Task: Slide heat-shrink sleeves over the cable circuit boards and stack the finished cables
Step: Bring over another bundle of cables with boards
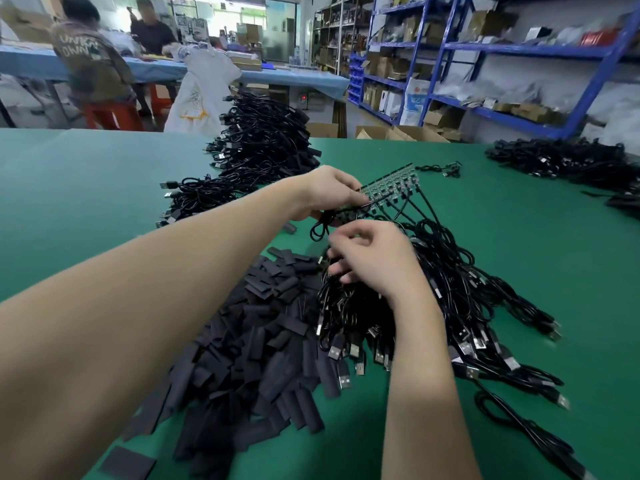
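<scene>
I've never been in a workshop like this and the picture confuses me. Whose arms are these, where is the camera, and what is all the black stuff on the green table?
There is no machine here. The camera sits on a person's head and looks down at their own two bare arms, so you see what they see.

On the green table lie three kinds of things. The flat black pieces near the left arm are heat-shrink sleeves. The tangle under the right arm is a bundle of cables with USB plugs. The tall pile further back is a stack of cables; another pile lies far right.

The left hand holds a strip of small circuit boards, each with a cable attached. The right hand has its fingers curled among the cables; what exactly it pinches is unclear. Other people work behind.
</scene>
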A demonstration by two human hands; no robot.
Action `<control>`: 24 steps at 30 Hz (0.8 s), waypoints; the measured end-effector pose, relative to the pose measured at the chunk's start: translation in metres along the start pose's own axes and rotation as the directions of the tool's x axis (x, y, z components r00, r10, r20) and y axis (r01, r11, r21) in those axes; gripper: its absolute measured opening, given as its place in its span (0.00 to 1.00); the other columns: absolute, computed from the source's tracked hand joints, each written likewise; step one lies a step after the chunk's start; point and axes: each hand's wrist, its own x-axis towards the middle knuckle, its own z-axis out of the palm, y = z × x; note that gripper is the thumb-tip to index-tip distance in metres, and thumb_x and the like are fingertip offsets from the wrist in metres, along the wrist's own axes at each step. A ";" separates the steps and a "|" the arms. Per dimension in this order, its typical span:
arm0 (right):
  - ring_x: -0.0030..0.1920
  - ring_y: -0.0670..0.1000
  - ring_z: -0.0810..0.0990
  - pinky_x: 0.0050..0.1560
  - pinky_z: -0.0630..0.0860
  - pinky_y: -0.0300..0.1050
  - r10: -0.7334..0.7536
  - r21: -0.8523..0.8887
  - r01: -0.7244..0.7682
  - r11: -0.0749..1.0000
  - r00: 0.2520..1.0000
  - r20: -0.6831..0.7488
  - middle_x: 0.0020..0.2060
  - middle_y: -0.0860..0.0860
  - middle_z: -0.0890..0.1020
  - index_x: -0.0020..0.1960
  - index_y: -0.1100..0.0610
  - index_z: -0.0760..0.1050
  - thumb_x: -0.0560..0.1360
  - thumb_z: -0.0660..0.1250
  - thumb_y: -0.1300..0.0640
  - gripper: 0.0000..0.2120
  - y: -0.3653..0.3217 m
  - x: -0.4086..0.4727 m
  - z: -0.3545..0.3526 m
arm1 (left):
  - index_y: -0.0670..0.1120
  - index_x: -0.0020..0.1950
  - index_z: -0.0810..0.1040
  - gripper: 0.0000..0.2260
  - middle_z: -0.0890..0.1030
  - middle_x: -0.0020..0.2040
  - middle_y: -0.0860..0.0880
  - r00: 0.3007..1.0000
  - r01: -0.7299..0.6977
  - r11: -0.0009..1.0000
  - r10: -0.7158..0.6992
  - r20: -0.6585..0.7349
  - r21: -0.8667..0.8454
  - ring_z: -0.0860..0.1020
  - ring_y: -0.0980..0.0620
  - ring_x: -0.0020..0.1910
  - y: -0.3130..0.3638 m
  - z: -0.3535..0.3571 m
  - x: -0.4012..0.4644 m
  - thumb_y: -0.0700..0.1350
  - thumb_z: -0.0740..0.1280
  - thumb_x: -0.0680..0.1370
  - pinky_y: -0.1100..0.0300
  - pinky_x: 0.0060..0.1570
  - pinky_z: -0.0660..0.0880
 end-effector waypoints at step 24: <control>0.54 0.45 0.74 0.75 0.63 0.52 -0.226 -0.295 0.047 0.954 0.758 -0.612 0.50 0.43 0.77 0.67 0.52 0.76 0.73 0.75 0.47 0.24 0.005 0.000 -0.009 | 0.48 0.50 0.84 0.05 0.82 0.41 0.53 0.997 0.075 0.886 -0.056 0.057 -0.458 0.79 0.57 0.37 -0.030 -0.016 -0.022 0.46 0.75 0.76 0.63 0.33 0.77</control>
